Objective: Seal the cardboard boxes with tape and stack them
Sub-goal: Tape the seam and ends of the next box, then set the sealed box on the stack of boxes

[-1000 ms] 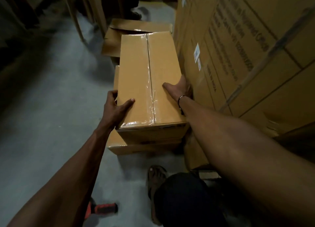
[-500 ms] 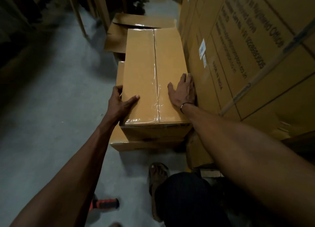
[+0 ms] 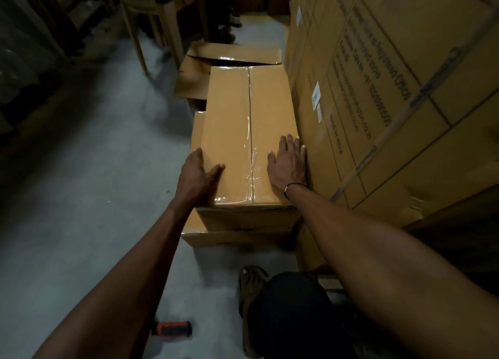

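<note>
A brown cardboard box (image 3: 229,121) with clear tape along its centre seam lies on top of another box (image 3: 235,237) on the floor. My left hand (image 3: 195,176) holds the top box's near left edge, thumb on the lid and fingers down the side. My right hand (image 3: 289,163) lies flat with straight fingers on the lid's near right part, beside the big cartons. Behind the stack sits an open box (image 3: 232,56) with its flaps up.
A wall of large printed cartons (image 3: 391,88) stands tight against the stack's right side. A red and black handle (image 3: 171,329) lies on the grey floor near me. My knee and sandalled foot (image 3: 251,280) are at the bottom. Wooden chair legs (image 3: 167,26) stand further back.
My right hand has turned from gripping the box's right side to lying flat on the lid. The top box has settled squarer on the lower box. My left hand has stayed on the edge.
</note>
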